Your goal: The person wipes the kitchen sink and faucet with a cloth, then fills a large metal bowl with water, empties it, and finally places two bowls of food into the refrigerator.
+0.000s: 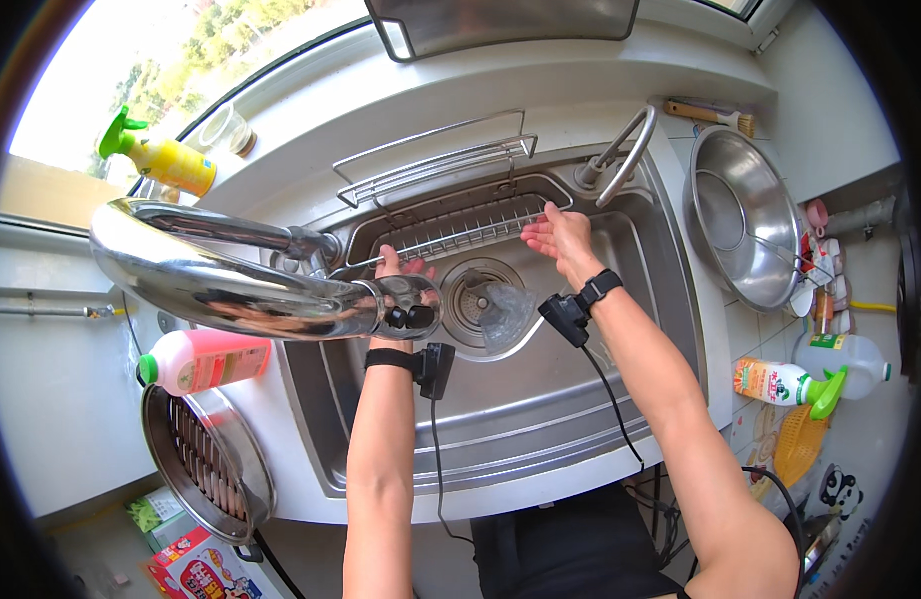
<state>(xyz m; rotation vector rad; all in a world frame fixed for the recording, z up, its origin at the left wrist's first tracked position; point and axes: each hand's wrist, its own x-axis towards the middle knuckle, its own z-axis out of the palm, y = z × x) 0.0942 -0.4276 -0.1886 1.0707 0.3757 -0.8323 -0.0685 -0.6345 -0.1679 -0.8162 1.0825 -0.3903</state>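
Note:
A stainless wire dish rack [460, 239] with a row of short prongs sits at the back of the steel sink [505, 427]. My left hand [392, 263] is at the rack's left front corner, thumb up against the rod; the chrome faucet [281, 299] hides part of it. At the right end, my right hand [563, 238] has its thumb at the rack's front rod and its fingers beneath. Below the rack, a clear crumpled plastic bag [505, 314] lies partly over the drain strainer [460, 303].
The large faucet arches over the sink's left side; a slimmer tap [629, 153] stands back right. A pink liquid bottle [213, 362] and steamer pot [206, 457] are left. On the right are a steel basin [775, 224] and a spray bottle [775, 380].

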